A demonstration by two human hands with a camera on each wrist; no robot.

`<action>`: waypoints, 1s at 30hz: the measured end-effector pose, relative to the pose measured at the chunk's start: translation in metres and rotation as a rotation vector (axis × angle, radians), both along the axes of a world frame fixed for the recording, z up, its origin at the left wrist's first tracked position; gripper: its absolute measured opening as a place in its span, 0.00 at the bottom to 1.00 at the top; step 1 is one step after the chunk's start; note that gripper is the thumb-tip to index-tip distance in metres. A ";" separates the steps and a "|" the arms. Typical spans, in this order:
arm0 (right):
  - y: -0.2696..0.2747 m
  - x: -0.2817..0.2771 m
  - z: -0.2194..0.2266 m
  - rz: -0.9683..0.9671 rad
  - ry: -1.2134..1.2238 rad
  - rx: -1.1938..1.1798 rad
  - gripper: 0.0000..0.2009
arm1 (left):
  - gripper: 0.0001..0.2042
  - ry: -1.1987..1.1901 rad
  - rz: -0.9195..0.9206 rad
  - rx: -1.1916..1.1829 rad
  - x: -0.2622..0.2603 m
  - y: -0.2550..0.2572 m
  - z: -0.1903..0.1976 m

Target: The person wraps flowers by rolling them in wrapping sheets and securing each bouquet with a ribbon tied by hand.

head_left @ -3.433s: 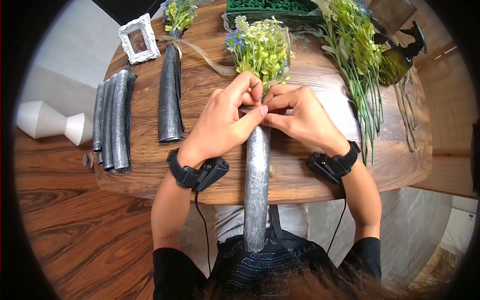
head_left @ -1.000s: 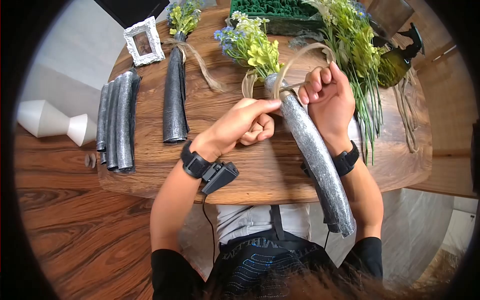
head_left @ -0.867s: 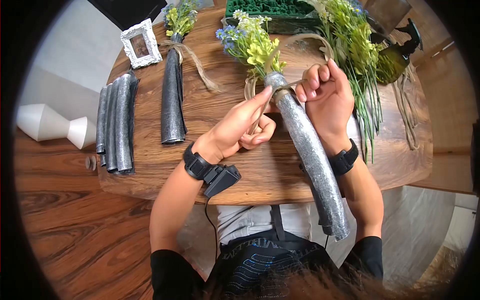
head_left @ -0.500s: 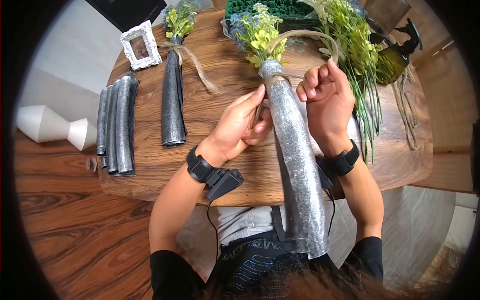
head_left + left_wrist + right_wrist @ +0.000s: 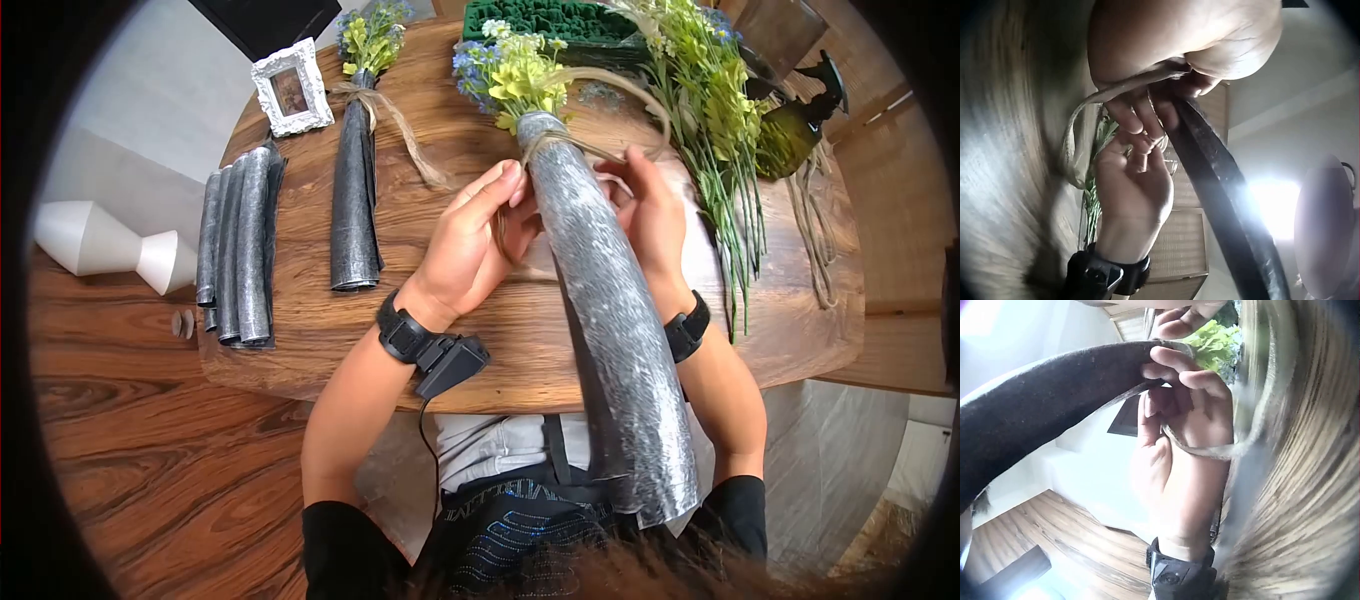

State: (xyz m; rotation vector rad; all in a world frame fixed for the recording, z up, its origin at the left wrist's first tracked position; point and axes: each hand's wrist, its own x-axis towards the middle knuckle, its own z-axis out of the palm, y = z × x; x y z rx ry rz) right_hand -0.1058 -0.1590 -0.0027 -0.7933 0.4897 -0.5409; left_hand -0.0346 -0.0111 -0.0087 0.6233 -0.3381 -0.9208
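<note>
A bouquet of blue, white and yellow-green flowers (image 5: 515, 75) is wrapped in a long roll of silvery-grey paper (image 5: 615, 300), tilted toward my body. Round its neck goes a beige ribbon (image 5: 560, 137), with a loose loop arching over the right side. My left hand (image 5: 462, 240) is at the left of the neck, thumb and fingertips at the wrap. Ribbon runs through its curled fingers, as the right wrist view shows. My right hand (image 5: 655, 230) holds the ribbon at the right of the neck; some of its fingers are hidden behind the wrap.
Another wrapped bouquet (image 5: 355, 200) lies left, beside a white picture frame (image 5: 292, 90) and rolled grey wraps (image 5: 240, 245). Green floral foam (image 5: 550, 22) stands at the back. Loose flower stems (image 5: 715, 150), a spray bottle (image 5: 800, 120) and more ribbon (image 5: 815, 230) lie right.
Both hands worked together at the neck earlier, then drew apart with the ribbon. The bouquet has swung and turned, its lower end coming toward my body. My right hand has moved in behind the wrap.
</note>
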 end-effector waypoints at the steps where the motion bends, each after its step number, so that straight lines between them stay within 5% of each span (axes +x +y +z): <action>1: 0.003 -0.001 0.003 0.041 0.096 0.012 0.09 | 0.07 -0.004 0.030 0.042 0.000 0.000 0.007; 4: 0.009 0.000 -0.015 0.210 0.142 -0.423 0.09 | 0.08 -0.025 0.072 0.073 0.003 0.000 0.008; 8: 0.017 -0.016 0.000 0.424 0.179 -0.244 0.09 | 0.09 -0.070 0.037 0.075 -0.002 0.001 0.014; 10: 0.010 -0.013 -0.030 0.639 -0.087 -0.127 0.09 | 0.09 -0.090 -0.008 0.042 -0.001 0.002 0.010; 12: 0.014 -0.013 -0.025 0.655 -0.096 -0.127 0.08 | 0.15 -0.169 -0.010 -0.011 0.006 0.003 0.003; 15: 0.017 -0.019 -0.011 0.783 -0.029 -0.073 0.08 | 0.11 -0.093 0.057 0.108 0.003 0.000 0.008; 19: 0.019 -0.021 -0.001 0.711 -0.133 -0.270 0.09 | 0.11 -0.158 0.046 0.111 0.002 0.003 0.009; 25: 0.017 -0.018 0.003 0.769 0.056 -0.450 0.11 | 0.10 -0.206 0.051 0.091 0.007 0.005 0.008; 30: 0.017 -0.017 -0.003 0.786 0.074 -0.914 0.11 | 0.18 -0.188 0.045 0.106 0.009 0.005 0.005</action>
